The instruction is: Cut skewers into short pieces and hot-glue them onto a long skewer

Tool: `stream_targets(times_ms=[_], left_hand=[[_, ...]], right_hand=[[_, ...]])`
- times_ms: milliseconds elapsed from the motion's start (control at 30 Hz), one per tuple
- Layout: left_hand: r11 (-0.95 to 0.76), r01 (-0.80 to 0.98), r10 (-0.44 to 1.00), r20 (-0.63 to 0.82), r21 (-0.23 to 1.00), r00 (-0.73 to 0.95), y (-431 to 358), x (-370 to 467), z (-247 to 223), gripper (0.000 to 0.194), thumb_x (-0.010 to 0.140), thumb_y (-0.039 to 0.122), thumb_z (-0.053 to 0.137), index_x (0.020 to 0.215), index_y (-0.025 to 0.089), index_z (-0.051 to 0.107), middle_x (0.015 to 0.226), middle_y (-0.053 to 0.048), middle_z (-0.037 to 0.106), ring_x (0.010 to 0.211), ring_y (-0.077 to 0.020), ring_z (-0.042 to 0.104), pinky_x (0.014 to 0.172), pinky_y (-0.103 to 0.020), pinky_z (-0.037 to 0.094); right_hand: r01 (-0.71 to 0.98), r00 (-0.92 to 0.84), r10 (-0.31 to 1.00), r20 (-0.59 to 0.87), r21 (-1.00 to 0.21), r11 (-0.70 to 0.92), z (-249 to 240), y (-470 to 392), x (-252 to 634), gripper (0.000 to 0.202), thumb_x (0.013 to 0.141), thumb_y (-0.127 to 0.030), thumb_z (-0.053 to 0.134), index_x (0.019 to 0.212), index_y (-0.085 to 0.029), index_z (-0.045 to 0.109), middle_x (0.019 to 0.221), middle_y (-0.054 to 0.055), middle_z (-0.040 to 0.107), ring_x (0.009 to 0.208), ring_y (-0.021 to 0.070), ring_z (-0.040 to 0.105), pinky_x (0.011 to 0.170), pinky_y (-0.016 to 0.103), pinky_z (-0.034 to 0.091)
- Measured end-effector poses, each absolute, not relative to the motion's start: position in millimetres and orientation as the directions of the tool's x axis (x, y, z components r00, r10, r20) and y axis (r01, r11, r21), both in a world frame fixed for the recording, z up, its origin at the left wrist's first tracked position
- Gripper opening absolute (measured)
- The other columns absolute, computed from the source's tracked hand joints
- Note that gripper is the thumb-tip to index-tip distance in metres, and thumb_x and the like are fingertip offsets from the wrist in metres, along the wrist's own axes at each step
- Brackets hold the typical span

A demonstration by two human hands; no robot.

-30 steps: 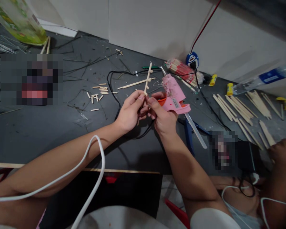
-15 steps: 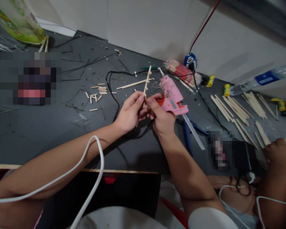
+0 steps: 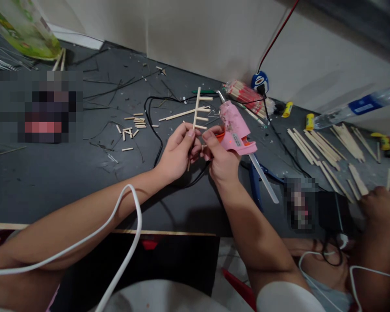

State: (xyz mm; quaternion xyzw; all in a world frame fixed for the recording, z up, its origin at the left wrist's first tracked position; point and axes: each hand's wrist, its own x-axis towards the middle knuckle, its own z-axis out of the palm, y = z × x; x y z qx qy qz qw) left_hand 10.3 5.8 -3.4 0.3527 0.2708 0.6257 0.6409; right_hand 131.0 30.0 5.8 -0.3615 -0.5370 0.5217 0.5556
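Between the thumb and fingers of my left hand (image 3: pixel 178 149) is a thin wooden stick (image 3: pixel 197 106), held nearly upright, with several short rungs jutting out to its right. My right hand (image 3: pixel 222 154) is wrapped round the handle of a pink glue gun (image 3: pixel 236 125); its nozzle points up and away, and a clear glue stick (image 3: pixel 264 180) sticks out of the back. The fingertips of both hands are close together below the lowest rung. Whether the right fingertips also pinch the stick cannot be made out.
Short cut pieces (image 3: pixel 127 132) of wood lie left of my hands. Behind are a long stick (image 3: pixel 182 113), a bag of sticks (image 3: pixel 247 95) and a black cord (image 3: pixel 147 110). To the right are blue-handled pliers (image 3: pixel 256 182), wooden strips (image 3: pixel 325 149), a plastic bottle (image 3: pixel 360 108) and another person's hand (image 3: pixel 381 206).
The wooden stick has been turned in my left hand, so its rungs now point right instead of toward me. The glue gun stays almost in place.
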Motion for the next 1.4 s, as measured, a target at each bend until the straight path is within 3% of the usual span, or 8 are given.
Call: stream_targets(times_ms=[300,600,767,867,967,1067,1200,1400], left_hand=[[-0.062,-0.622,0.990,0.126,0.781,0.059,6.0,11.8,-3.6,0.033,0.101,0.054,0.062,0.099,0.023,0.051,0.054,0.010,0.049,0.041,-0.0087,0.041,0.044,-0.021,0.039],[0.044,-0.663,0.996,0.023,0.747,0.092,3.8,11.0,2.8,0.034,0.099,0.053,0.066,0.095,0.023,0.050,0.054,0.012,0.037,0.040,-0.0046,0.024,0.042,-0.017,0.021],[0.012,-0.662,0.998,0.036,0.749,0.059,3.9,11.9,1.7,0.035,0.098,0.051,0.067,0.089,0.022,0.050,0.056,0.010,0.039,0.041,-0.0047,0.031,0.043,-0.017,0.026],[0.000,-0.648,0.999,0.029,0.761,0.034,3.1,12.3,1.7,0.035,0.098,0.048,0.068,0.085,0.022,0.048,0.060,0.008,0.045,0.044,-0.0055,0.039,0.046,-0.019,0.034],[-0.014,-0.653,0.998,0.054,0.757,0.042,3.1,12.5,1.0,0.036,0.097,0.051,0.068,0.086,0.022,0.048,0.061,0.008,0.048,0.045,-0.0066,0.043,0.048,-0.021,0.040],[-0.025,-0.647,0.994,0.088,0.762,0.065,4.2,12.5,-1.9,0.040,0.096,0.056,0.069,0.087,0.023,0.047,0.057,0.010,0.042,0.044,-0.0069,0.040,0.048,-0.021,0.038],[-0.030,-0.646,0.991,0.108,0.763,0.082,5.1,11.7,-4.4,0.042,0.095,0.056,0.070,0.086,0.023,0.046,0.056,0.010,0.039,0.044,-0.0059,0.033,0.045,-0.019,0.029],[0.073,-0.663,0.993,0.008,0.745,0.118,4.4,9.6,3.0,0.036,0.098,0.053,0.066,0.089,0.022,0.048,0.054,0.010,0.037,0.042,-0.0053,0.028,0.044,-0.017,0.024]], right_hand=[[-0.203,0.024,0.980,0.197,-0.959,0.198,-0.7,34.8,130.7,0.022,0.081,-0.040,0.089,0.092,-0.026,0.076,0.077,-0.007,0.067,0.042,0.0022,0.047,0.037,0.019,0.042],[-0.212,-0.010,0.986,0.165,-0.964,0.159,-1.2,36.3,132.6,0.028,0.081,-0.042,0.089,0.097,-0.025,0.075,0.079,-0.007,0.065,0.042,0.0004,0.046,0.040,0.017,0.046],[-0.174,-0.046,0.989,0.144,-0.976,0.134,-3.1,34.4,131.7,0.036,0.076,-0.041,0.092,0.104,-0.024,0.076,0.082,-0.005,0.069,0.050,0.0039,0.056,0.044,0.018,0.048],[-0.163,-0.075,0.989,0.128,-0.980,0.114,-2.6,31.2,128.8,0.038,0.074,-0.039,0.093,0.104,-0.023,0.077,0.089,-0.002,0.075,0.069,0.0104,0.070,0.061,0.023,0.061],[-0.150,-0.050,0.992,0.117,-0.983,0.109,-1.3,28.9,126.4,0.033,0.075,-0.040,0.093,0.098,-0.022,0.077,0.086,-0.002,0.075,0.076,0.0139,0.074,0.071,0.028,0.066],[-0.130,-0.008,0.990,0.142,-0.982,0.139,-1.5,28.8,126.2,0.028,0.078,-0.041,0.091,0.093,-0.023,0.077,0.077,-0.004,0.071,0.066,0.0111,0.069,0.062,0.025,0.062],[-0.105,0.005,0.986,0.165,-0.981,0.165,-3.3,30.5,128.8,0.025,0.081,-0.043,0.088,0.089,-0.023,0.076,0.064,-0.007,0.061,0.048,0.0054,0.052,0.044,0.019,0.047],[-0.109,-0.050,0.982,0.182,-0.978,0.176,0.1,31.0,131.3,0.023,0.087,-0.045,0.083,0.086,-0.024,0.073,0.056,-0.009,0.057,0.042,0.0047,0.047,0.042,0.019,0.042]])
